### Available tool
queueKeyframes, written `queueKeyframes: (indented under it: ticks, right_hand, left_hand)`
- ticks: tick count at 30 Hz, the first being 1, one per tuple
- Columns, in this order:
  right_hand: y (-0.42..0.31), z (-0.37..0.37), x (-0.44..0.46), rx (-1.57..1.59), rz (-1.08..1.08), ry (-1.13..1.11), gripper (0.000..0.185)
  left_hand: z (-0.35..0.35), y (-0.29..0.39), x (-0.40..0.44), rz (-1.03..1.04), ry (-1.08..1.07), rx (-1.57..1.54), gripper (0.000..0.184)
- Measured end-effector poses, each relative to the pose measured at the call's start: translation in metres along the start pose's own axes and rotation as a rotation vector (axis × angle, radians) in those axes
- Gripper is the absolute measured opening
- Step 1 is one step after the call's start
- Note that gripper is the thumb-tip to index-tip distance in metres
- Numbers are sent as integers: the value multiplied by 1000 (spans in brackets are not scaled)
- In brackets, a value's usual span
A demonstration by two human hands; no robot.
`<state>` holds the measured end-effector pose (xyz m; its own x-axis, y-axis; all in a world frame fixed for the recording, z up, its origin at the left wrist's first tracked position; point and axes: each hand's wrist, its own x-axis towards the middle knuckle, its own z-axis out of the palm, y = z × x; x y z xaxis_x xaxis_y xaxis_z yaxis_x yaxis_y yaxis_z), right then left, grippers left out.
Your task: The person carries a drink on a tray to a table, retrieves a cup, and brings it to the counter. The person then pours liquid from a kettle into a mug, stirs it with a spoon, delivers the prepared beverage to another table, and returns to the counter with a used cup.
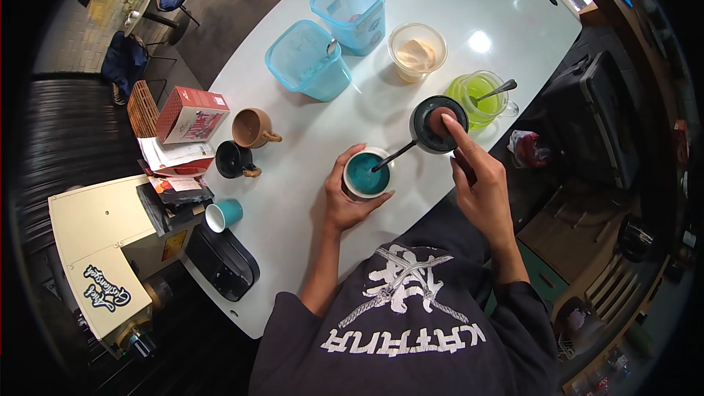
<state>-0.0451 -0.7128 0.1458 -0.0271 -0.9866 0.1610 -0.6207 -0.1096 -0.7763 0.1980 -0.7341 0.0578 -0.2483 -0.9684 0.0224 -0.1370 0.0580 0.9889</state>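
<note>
Teal liquid (362, 174) lies in the pale cup (378, 151), clasped at seven o'clock by the left hand (342, 204), I judge for steadiness; at two, the right hand (479, 174), partly hidden on my feed, apparently grips the dipped black stirrer (433, 139).

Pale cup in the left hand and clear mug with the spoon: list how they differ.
The pale cup is held in the left hand, while the clear mug stands on the table. The pale cup looks opaque and teal inside; the clear mug is see-through, with green contents. A dark rod reaches into the pale cup, while a spoon leans in the clear mug. Both are open-topped.
</note>
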Motion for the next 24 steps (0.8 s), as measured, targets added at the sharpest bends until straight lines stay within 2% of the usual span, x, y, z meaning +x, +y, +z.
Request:
queueKeyframes:
  ticks: [3,8,10,14,17,20,24]
  right_hand:
    - [4,9,-1,186,30,0,77]
    - [9,19,2,293,51,-11,77]
    - [11,18,3,331,204,-161,71]
    - [24,35,2,266,188,-120,70]
    - [32,44,4,272,90,-36,78]
    - [33,50,7,288,44,13,78]
    - [37,58,14,265,53,3,79]
  left_hand:
    - [-8,2,-3,2,48,2,87]
    - [-19,2,-4,10,110,23,85]
    - [-20,2,-4,15,112,34,86]
    - [-21,0,-4,20,100,53,86]
    - [-21,-1,-3,26,85,68,85]
    - [-22,-4,-4,25,74,60,84]
    - [-19,-4,-3,29,47,71,85]
